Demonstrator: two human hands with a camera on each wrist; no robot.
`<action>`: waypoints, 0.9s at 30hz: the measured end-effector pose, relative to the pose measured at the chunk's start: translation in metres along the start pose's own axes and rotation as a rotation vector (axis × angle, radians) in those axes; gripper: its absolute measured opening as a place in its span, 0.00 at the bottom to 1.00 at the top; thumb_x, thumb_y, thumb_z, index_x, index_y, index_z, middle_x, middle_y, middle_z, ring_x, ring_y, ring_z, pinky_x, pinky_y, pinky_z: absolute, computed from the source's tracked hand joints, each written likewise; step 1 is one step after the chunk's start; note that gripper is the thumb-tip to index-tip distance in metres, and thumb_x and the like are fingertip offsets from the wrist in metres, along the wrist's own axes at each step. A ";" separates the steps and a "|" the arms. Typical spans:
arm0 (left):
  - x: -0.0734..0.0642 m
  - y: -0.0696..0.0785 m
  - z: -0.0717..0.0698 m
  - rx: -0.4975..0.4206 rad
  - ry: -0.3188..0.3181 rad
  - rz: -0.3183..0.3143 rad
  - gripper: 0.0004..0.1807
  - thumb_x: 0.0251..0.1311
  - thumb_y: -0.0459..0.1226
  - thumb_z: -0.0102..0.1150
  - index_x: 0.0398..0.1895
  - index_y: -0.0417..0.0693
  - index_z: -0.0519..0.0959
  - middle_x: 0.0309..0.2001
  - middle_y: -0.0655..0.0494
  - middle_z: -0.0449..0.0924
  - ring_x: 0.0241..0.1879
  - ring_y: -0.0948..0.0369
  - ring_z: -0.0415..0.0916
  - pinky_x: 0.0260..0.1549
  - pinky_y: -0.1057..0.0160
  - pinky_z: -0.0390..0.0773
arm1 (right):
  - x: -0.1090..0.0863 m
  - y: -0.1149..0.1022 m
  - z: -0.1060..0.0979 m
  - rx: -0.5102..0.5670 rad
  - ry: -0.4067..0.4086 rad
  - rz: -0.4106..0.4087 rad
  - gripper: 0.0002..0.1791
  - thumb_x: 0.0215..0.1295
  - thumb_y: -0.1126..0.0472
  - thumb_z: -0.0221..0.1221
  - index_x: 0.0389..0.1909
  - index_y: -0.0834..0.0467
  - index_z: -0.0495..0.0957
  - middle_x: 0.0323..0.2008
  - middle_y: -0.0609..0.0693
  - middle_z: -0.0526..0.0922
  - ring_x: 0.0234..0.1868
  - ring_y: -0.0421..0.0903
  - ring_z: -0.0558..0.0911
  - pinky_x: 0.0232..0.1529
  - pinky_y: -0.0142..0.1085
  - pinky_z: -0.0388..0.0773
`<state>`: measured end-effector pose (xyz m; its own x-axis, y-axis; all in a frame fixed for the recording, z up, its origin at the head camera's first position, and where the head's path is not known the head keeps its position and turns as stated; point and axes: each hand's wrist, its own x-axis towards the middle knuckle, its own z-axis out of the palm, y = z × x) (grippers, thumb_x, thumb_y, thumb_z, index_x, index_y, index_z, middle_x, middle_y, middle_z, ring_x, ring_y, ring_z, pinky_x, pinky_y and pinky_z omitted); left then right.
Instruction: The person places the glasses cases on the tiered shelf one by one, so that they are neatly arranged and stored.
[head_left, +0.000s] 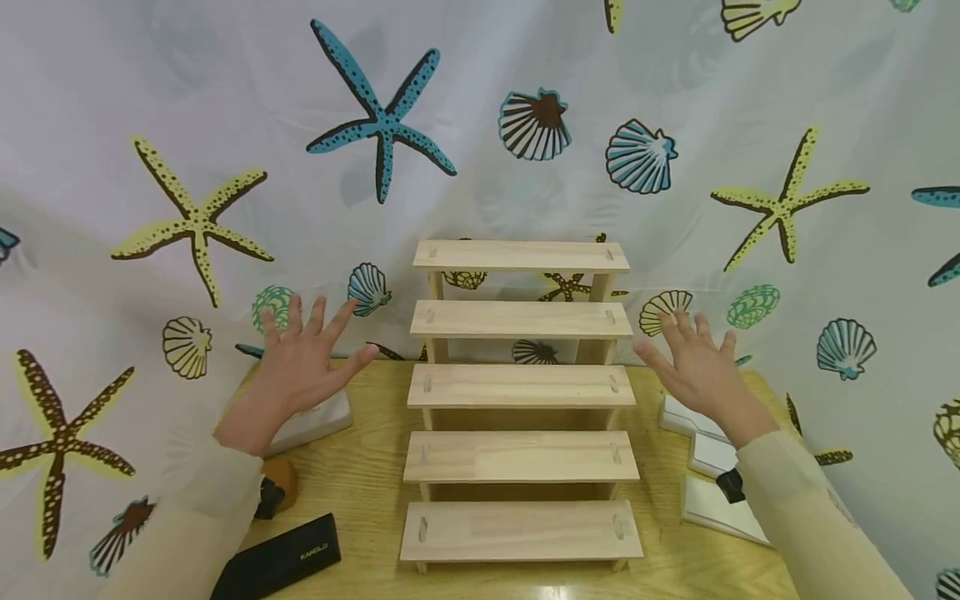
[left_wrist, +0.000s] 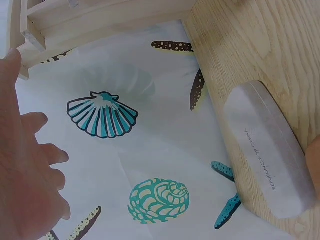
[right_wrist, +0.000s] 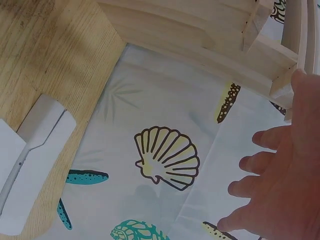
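A pale wooden stepped rack (head_left: pixel 521 385) with several shelves stands in the middle of the table, its shelf boards bare. My left hand (head_left: pixel 296 367) is held in the air to the left of the rack, fingers straight and spread, holding nothing. On the other side, my right hand (head_left: pixel 701 371) hovers with its fingers spread too, and nothing is in it. Both hands look apart from the rack in the head view. Below the left hand lies a white hard case (left_wrist: pixel 267 150) with small lettering. White cases (head_left: pixel 723 504) lie below the right hand and forearm.
A black case (head_left: pixel 281 558) with lettering lies at the front left. Partly behind the left sleeve sits an orange-brown object (head_left: pixel 281 479). A white curtain (head_left: pixel 480 50) printed with shells and starfish hangs behind and beside the wooden table (head_left: pixel 360 475).
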<state>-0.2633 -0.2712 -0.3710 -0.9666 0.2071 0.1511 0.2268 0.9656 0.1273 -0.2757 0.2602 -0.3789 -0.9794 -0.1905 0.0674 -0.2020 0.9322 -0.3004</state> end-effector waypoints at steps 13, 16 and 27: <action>-0.040 -0.020 0.011 -0.068 0.075 0.017 0.50 0.73 0.67 0.47 0.87 0.51 0.48 0.81 0.23 0.46 0.80 0.22 0.30 0.65 0.12 0.30 | -0.027 -0.013 0.013 -0.032 0.017 -0.082 0.47 0.82 0.30 0.39 0.85 0.62 0.50 0.83 0.71 0.50 0.83 0.75 0.46 0.71 0.82 0.37; -0.052 -0.023 0.014 -0.127 0.086 0.032 0.49 0.74 0.64 0.51 0.87 0.49 0.49 0.81 0.23 0.46 0.80 0.21 0.34 0.66 0.13 0.29 | -0.034 -0.018 0.018 -0.022 0.011 -0.097 0.47 0.81 0.30 0.41 0.85 0.60 0.49 0.83 0.70 0.50 0.83 0.74 0.45 0.71 0.82 0.37; -0.106 -0.051 0.034 -0.410 0.172 -0.054 0.46 0.73 0.52 0.62 0.87 0.59 0.49 0.81 0.34 0.58 0.72 0.24 0.62 0.59 0.20 0.66 | -0.054 -0.032 0.031 0.023 0.021 -0.192 0.44 0.81 0.35 0.47 0.84 0.59 0.54 0.83 0.67 0.54 0.83 0.73 0.49 0.74 0.79 0.36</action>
<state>-0.1761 -0.3369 -0.4266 -0.9524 0.0952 0.2895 0.2382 0.8251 0.5123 -0.2163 0.2314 -0.4026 -0.9225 -0.3576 0.1456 -0.3856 0.8720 -0.3014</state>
